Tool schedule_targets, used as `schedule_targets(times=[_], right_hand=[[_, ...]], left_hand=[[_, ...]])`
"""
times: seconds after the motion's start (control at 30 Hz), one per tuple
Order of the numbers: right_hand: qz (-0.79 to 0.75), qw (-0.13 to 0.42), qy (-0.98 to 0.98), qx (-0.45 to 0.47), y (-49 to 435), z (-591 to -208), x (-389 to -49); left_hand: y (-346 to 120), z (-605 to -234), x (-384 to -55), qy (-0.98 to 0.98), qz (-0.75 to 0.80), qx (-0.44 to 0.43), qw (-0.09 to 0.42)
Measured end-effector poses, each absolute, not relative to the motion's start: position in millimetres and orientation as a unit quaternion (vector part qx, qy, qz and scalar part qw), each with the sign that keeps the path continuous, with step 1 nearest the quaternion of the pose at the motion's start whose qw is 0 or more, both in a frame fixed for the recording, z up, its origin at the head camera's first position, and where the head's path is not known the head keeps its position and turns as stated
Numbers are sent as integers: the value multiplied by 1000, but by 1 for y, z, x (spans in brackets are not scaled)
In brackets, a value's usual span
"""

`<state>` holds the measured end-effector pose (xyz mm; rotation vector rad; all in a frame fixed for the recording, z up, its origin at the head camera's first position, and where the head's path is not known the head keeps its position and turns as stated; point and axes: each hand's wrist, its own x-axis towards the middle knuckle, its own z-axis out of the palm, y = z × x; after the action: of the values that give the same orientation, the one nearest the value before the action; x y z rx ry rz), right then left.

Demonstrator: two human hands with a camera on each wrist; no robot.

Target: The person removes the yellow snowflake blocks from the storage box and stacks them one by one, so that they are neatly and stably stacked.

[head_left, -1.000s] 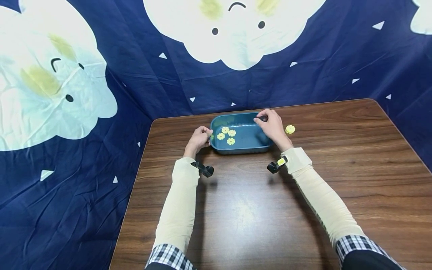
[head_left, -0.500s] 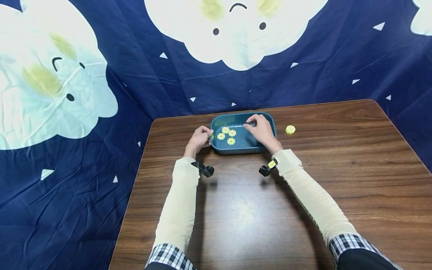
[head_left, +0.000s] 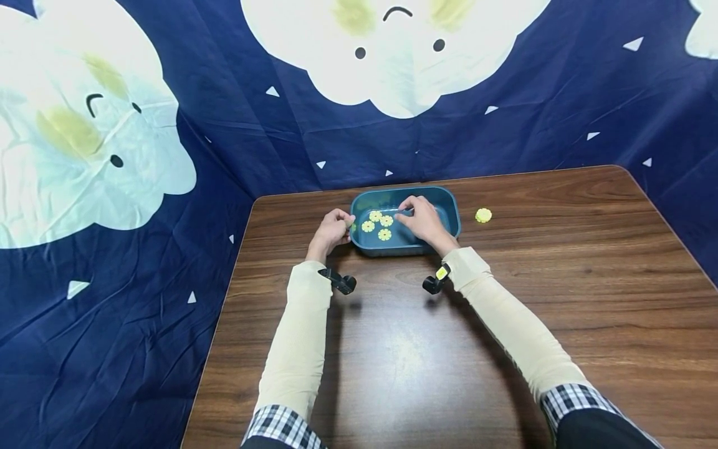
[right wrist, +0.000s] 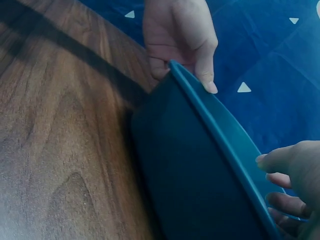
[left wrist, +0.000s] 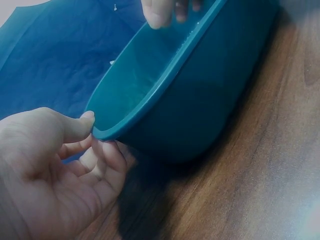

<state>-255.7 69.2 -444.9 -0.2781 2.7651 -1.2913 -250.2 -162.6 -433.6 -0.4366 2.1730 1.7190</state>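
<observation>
L hand (head_left: 330,232) pinches tray (head_left: 392,251), flowers (head_left: 384,232) just left of R hand (head_left: 424,222) w/ fingers apart.

No lettering, brand or number can be read. A small rectangular yellow-green patch (head_left: 442,272), label-like, stands on the black camera mount (head_left: 432,285) worn at the person's right wrist; it is too small to tell whether it bears writing. The remaining printed marks are wordless: on the navy-blue cloth backdrop (head_left: 314,137) stand white scalloped clouds (head_left: 404,87) with black dot eyes, curved black mouths and yellow cheek patches, and scattered small white triangles (head_left: 76,289).
</observation>
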Motion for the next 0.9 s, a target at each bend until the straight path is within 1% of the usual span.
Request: schedule_targets(times=[0.43, 0.77, 0.9], right_hand=[[-366, 87, 919, -117, 58, -452, -263], [-289, 127, 936, -155, 49, -456, -271], [-259, 129, 941, -177, 47, -458, -272]], left_hand=[[-163, -431, -249, 760, 609, -150, 170], [-164, -434, -250, 758, 611, -149, 172], [-165, -435, -251, 757, 611, -150, 174]])
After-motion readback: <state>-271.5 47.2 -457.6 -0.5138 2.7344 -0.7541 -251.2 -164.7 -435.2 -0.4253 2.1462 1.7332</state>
